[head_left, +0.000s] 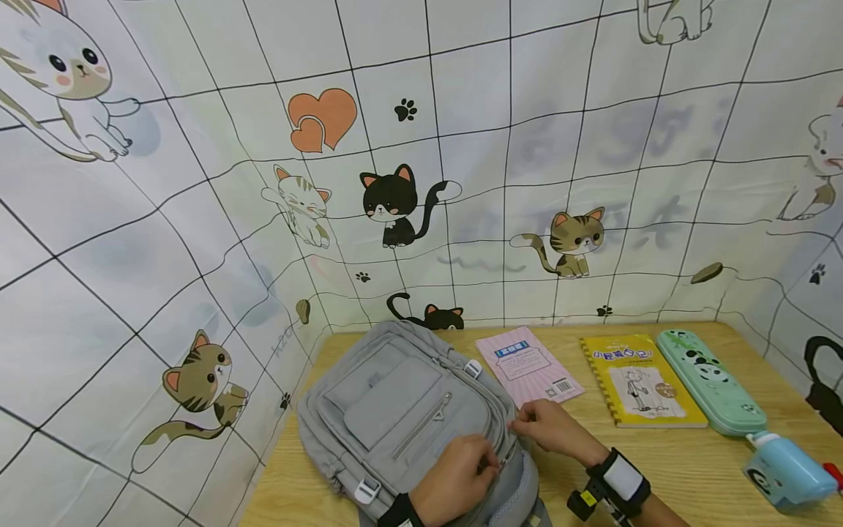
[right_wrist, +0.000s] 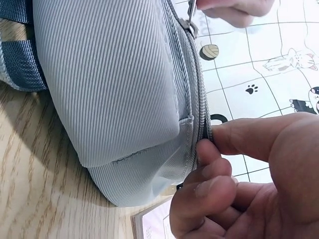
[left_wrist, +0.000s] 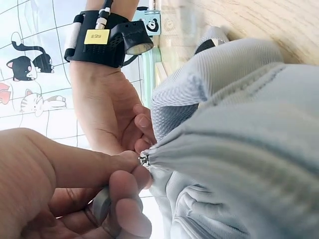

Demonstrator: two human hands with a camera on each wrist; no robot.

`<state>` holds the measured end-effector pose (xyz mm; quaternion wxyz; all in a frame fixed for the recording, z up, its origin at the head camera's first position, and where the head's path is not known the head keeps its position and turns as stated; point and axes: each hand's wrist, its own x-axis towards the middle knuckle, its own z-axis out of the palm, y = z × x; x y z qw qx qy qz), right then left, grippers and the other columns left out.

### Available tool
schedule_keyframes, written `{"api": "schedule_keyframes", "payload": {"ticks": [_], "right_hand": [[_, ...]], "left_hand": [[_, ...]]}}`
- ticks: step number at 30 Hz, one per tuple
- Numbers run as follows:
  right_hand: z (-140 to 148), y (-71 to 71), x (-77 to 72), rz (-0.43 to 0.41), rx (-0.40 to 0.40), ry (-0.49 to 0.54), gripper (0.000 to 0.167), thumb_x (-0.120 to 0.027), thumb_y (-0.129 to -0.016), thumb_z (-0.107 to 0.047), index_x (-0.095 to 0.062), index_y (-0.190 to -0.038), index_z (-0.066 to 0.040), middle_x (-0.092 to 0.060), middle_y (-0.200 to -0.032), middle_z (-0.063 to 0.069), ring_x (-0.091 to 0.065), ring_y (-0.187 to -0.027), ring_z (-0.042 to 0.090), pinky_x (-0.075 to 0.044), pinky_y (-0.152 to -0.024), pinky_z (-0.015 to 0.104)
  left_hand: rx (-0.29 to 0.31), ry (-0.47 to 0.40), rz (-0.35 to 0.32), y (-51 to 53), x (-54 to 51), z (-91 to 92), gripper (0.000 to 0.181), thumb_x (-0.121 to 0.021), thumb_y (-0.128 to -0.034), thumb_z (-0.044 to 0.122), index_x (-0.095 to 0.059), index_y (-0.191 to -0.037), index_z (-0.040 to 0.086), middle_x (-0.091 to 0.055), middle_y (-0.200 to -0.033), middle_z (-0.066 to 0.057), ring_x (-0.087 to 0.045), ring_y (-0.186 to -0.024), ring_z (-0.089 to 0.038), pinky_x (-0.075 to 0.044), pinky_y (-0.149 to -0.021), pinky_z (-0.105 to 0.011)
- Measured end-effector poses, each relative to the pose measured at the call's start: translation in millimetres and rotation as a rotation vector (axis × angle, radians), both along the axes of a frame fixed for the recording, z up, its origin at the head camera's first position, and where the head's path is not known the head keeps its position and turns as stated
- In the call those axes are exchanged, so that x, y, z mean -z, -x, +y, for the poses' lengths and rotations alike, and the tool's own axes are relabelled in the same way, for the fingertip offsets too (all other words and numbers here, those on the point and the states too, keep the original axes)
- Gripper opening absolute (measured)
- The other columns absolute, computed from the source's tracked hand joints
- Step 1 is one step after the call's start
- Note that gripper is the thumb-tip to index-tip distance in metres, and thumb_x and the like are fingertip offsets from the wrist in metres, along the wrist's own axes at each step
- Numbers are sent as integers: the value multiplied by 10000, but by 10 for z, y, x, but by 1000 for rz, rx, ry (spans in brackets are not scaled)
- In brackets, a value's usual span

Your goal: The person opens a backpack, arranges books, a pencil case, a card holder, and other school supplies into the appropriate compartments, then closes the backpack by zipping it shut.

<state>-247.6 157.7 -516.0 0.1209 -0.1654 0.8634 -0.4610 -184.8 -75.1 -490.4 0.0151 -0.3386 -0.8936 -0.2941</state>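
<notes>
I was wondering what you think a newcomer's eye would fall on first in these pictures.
Probably the large grey backpack on the wooden table, with the left hand and right hand pinching at its zipper. Next, perhaps, the cartoon cats on the white backdrop behind it, then the bright yellow book to the backpack's right.

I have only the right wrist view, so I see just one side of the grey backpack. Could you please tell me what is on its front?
Observer: The head view shows a straight zipper across the front of the backpack.
Operator: Thank you. What lies between the pink book and the green pencil case?
Observer: A yellow book, seen in the head view.
Operator: And is some label on the right hand's wrist band?
Observer: Yes, the left wrist view shows a yellow label there.
</notes>
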Motion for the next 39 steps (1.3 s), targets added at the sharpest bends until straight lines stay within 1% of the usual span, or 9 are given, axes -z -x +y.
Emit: {"api": "schedule_keyframes", "payload": {"ticks": [10,21,24,29,31,32,34,36,39], "right_hand": [[-11,-16,3,-10,-1,-2,296,-706,-1011,-255,-644,-788,-70,-431,-571,-61,-388,-478,99,-315,-468,227],[-8,-29,-20,-47,10,2,289,-709,-1009,-255,-639,-795,-73,-435,-592,-56,-399,-492,104,-319,-476,229],[0,-30,-14,-57,13,-1,298,-710,-1011,-271,-630,-794,-83,-431,-595,-55,-395,-495,104,-312,-479,227],[21,-25,9,-58,8,0,304,-705,-1019,-285,-638,-811,-73,-428,-597,-55,-383,-490,103,-314,-474,229],[30,-22,18,-53,4,0,308,-704,-1022,-288,-644,-818,-64,-426,-595,-55,-380,-487,102,-314,-473,228],[35,-21,22,-51,2,0,313,-702,-1023,-290,-645,-820,-59,-423,-592,-56,-378,-486,102,-314,-473,229],[45,-18,27,-49,-3,1,315,-701,-1025,-291,-643,-818,-61,-418,-589,-56,-373,-483,103,-313,-471,229],[55,-14,34,-48,-5,3,318,-697,-1028,-287,-637,-812,-62,-412,-590,-56,-370,-484,104,-309,-471,229],[63,-15,41,-36,-3,0,318,-690,-1033,-276,-625,-801,-69,-408,-596,-57,-370,-487,101,-305,-472,225]], "left_hand": [[-29,-43,-122,-123,35,-177,132,-759,-936,19,-712,-878,128,-659,-845,88,-504,-765,88,-471,-679,-121],[-1,-56,-94,-211,50,-354,126,-762,-920,2,-714,-890,114,-688,-862,60,-548,-795,82,-488,-711,-117],[14,-74,-85,-200,152,-412,126,-777,-918,10,-718,-886,117,-693,-852,52,-558,-776,78,-493,-690,-126],[31,-90,-49,-70,642,-557,118,-783,-956,101,-705,-923,185,-671,-850,109,-553,-767,94,-480,-667,-132],[28,-79,-64,-14,829,-619,112,-777,-972,144,-695,-941,214,-653,-857,153,-542,-769,107,-472,-661,-135],[23,-78,-93,-3,879,-644,108,-780,-974,153,-694,-947,215,-648,-858,167,-539,-764,108,-471,-656,-140],[9,-80,-167,5,930,-686,116,-785,-974,170,-688,-948,229,-636,-858,194,-536,-753,111,-478,-649,-146],[0,-108,-244,-22,901,-710,116,-786,-973,155,-689,-952,216,-635,-854,198,-543,-735,101,-487,-636,-166],[-24,-149,-341,-126,711,-713,103,-785,-969,122,-697,-977,174,-660,-849,153,-580,-718,68,-508,-630,-195]]}}
